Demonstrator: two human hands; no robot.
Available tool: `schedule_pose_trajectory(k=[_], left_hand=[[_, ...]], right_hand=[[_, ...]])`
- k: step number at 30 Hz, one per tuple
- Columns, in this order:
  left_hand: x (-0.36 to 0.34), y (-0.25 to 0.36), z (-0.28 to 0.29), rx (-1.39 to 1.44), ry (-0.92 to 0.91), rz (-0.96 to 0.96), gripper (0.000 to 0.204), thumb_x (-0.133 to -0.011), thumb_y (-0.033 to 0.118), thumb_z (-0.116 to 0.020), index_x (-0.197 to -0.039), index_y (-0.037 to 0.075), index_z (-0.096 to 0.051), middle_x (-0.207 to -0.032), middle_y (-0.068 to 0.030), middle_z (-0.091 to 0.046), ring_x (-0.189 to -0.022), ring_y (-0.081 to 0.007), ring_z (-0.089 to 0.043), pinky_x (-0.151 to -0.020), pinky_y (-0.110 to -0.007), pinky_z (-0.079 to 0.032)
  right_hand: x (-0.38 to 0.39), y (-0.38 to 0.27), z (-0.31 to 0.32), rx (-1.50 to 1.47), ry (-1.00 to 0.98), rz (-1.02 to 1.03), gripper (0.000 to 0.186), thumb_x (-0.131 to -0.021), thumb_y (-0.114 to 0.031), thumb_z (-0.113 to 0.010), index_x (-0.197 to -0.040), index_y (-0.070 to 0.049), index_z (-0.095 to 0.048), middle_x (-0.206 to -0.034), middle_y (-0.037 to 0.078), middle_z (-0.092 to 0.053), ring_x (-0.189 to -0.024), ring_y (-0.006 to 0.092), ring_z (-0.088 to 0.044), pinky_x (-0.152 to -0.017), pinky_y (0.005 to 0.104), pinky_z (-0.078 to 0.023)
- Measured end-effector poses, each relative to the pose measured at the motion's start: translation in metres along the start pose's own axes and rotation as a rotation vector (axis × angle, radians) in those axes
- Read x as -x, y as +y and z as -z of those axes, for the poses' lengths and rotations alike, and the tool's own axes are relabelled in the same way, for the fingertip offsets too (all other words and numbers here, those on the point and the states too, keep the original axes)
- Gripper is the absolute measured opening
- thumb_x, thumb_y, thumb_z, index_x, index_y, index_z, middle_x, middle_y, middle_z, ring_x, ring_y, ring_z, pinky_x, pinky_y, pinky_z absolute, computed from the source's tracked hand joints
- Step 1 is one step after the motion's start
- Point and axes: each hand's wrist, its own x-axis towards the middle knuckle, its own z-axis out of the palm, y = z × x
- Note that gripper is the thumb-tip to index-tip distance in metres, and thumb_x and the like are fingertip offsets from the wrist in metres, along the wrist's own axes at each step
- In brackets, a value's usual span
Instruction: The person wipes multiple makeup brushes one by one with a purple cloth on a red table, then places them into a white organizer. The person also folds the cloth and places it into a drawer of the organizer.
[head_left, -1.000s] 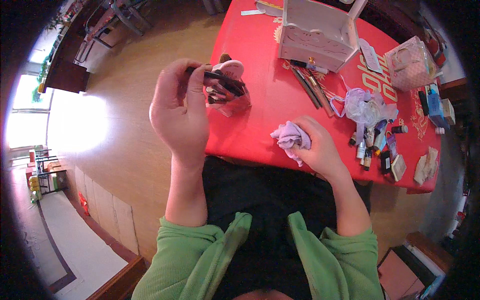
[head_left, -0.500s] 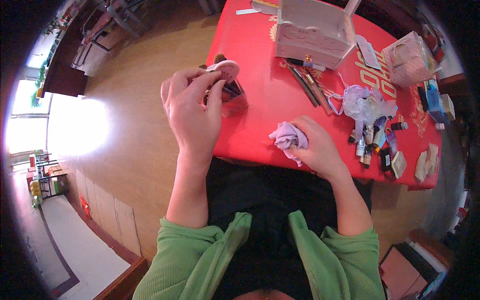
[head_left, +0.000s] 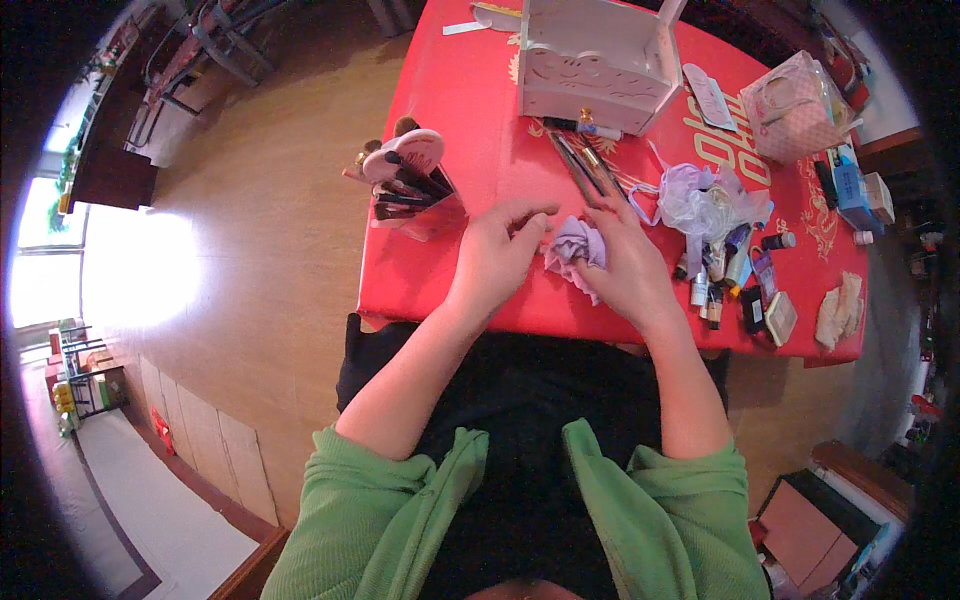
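My right hand is closed around a crumpled lilac cloth at the front of the red-covered table. Just left of the cloth is my left hand, its fingers loosely bent and the thumb slightly apart, with nothing seen in it. Further left, a clear holder stands near the table's left edge, full of dark makeup brushes. A round pale pink disc sits among the brush tops. Beyond my right fingers lie several slim pencil-like sticks.
A white carved drawer box stands at the back. To the right are a sheer lilac pouch, several small cosmetic tubes and bottles, a pink patterned box, a blue box and beige cloth. The red table's edge faces me.
My left hand has let go of the pink disc at the brush holder and moved right, beside the lilac cloth. My right hand still holds the cloth. The view has shifted slightly.
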Motion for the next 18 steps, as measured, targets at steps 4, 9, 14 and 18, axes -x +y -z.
schedule_pose_trajectory(k=[4, 9, 14, 18], left_hand=[[-0.017, -0.016, -0.007, 0.285, -0.021, 0.159, 0.033, -0.101, 0.011, -0.050, -0.128, -0.005, -0.061, -0.117, -0.0122, -0.067, -0.102, -0.0163, -0.064, -0.090, -0.029, -0.051], [-0.023, -0.022, -0.018, 0.521, -0.033, 0.244, 0.039, -0.101, 0.009, -0.047, -0.135, -0.009, -0.053, -0.122, -0.0157, -0.064, -0.106, -0.0193, -0.064, -0.094, -0.029, -0.050], [-0.023, -0.027, -0.017, 0.437, -0.023, 0.263, 0.037, -0.100, 0.012, -0.053, -0.131, -0.009, -0.055, -0.113, -0.0132, -0.067, -0.099, -0.0182, -0.065, -0.088, -0.029, -0.052], [-0.023, -0.030, -0.015, 0.348, 0.010, 0.179, 0.034, -0.099, 0.013, -0.057, -0.126, -0.009, -0.060, -0.108, -0.0116, -0.069, -0.093, -0.0168, -0.066, -0.082, -0.029, -0.053]], right_hand=[[-0.005, 0.002, 0.000, 0.030, -0.055, -0.009, 0.053, -0.074, -0.015, -0.074, -0.123, 0.000, -0.062, -0.134, 0.018, -0.055, -0.115, 0.0380, -0.060, -0.095, 0.0456, -0.051], [-0.013, 0.007, 0.000, -0.022, -0.097, 0.125, 0.053, -0.073, -0.012, -0.074, -0.123, 0.000, -0.063, -0.131, 0.016, -0.058, -0.118, 0.0337, -0.060, -0.099, 0.0392, -0.049], [-0.018, 0.008, -0.003, -0.183, -0.200, 0.054, 0.055, -0.071, -0.016, -0.074, -0.124, -0.003, -0.064, -0.129, 0.015, -0.061, -0.117, 0.0329, -0.061, -0.100, 0.0409, -0.048], [-0.010, 0.001, -0.005, -0.302, -0.142, 0.141, 0.056, -0.071, -0.013, -0.075, -0.124, -0.002, -0.063, -0.128, 0.015, -0.062, -0.118, 0.0323, -0.060, -0.101, 0.0399, -0.047]])
